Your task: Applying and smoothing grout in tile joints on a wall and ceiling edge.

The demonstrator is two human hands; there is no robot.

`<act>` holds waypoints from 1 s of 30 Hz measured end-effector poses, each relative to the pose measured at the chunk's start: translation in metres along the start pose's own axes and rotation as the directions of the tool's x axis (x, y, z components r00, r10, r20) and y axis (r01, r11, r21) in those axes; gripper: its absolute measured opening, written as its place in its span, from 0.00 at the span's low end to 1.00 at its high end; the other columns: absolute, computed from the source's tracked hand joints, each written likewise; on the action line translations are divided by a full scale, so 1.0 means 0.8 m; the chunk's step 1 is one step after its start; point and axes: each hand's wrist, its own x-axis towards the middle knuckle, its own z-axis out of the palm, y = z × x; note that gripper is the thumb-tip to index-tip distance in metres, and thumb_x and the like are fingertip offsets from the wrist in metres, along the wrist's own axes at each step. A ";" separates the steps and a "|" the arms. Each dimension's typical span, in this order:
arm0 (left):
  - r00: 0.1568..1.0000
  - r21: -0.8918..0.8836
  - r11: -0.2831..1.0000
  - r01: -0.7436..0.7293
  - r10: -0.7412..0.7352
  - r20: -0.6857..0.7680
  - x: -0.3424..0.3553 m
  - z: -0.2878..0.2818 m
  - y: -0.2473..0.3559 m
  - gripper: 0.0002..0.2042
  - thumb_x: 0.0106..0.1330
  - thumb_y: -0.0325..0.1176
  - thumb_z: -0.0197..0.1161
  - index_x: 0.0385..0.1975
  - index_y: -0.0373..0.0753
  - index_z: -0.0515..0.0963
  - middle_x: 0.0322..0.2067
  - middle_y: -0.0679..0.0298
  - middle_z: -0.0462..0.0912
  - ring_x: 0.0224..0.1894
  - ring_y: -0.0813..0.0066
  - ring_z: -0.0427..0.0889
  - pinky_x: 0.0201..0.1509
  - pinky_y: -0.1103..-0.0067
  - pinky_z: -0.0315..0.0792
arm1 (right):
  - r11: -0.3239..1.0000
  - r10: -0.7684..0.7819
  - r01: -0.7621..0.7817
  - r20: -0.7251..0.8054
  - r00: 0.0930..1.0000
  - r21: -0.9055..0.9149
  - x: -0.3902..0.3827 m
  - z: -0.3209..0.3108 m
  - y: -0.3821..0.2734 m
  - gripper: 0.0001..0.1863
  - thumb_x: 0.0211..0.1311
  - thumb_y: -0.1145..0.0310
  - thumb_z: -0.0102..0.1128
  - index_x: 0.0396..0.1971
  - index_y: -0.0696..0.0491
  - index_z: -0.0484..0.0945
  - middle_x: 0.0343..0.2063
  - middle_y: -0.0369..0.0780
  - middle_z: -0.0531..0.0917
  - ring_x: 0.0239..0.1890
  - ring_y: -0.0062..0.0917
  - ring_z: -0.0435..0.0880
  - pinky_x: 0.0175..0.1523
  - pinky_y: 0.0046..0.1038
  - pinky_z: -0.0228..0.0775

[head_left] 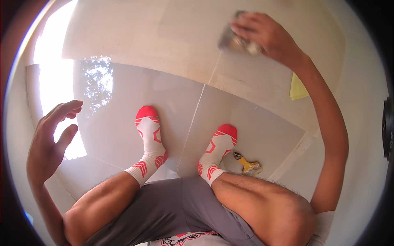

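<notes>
My right hand (262,39) reaches out far ahead, its fingers curled over a blurred dark grey pad-like piece (229,40). That piece is against the beige wall surface (164,45); motion blur hides its exact kind. Over on the left, my left hand (55,135) is raised above the floor near my left knee. Its fingers are bent, the thumb stands apart, and nothing is in it.
Grey glossy tiles (176,106) lie under my socked feet, with bright window reflections (57,102) at left. A yellow-handled tool (248,166) rests beside my right foot. Partly behind my right forearm shows a yellow sheet (298,88).
</notes>
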 end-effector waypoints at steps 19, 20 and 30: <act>0.980 -0.432 0.881 -0.195 0.189 -0.056 0.037 0.021 0.071 0.31 0.49 0.30 0.72 0.55 0.35 0.68 0.47 0.59 0.77 0.46 0.68 0.77 0.53 0.73 0.70 | 0.275 0.540 -0.119 -0.051 0.840 0.954 0.058 -0.062 -0.140 0.13 0.58 0.63 0.57 0.32 0.59 0.76 0.23 0.44 0.79 0.27 0.25 0.77 0.35 0.29 0.69; 0.973 -0.504 0.836 -0.217 0.228 -0.042 0.044 0.028 0.079 0.33 0.48 0.31 0.73 0.56 0.35 0.66 0.47 0.59 0.77 0.47 0.69 0.77 0.54 0.73 0.70 | 0.195 0.528 -0.058 -0.055 0.848 0.979 0.062 -0.061 -0.160 0.13 0.58 0.63 0.57 0.31 0.60 0.75 0.23 0.45 0.79 0.26 0.26 0.77 0.34 0.29 0.69; 0.874 -0.759 0.567 -0.320 -0.132 -0.467 0.080 0.003 0.098 0.15 0.69 0.37 0.54 0.25 0.32 0.76 0.21 0.63 0.78 0.26 0.79 0.74 0.41 0.78 0.69 | 0.013 0.465 -0.060 0.047 0.884 0.998 0.032 -0.069 -0.216 0.13 0.59 0.64 0.57 0.30 0.61 0.74 0.22 0.50 0.78 0.27 0.43 0.79 0.36 0.37 0.69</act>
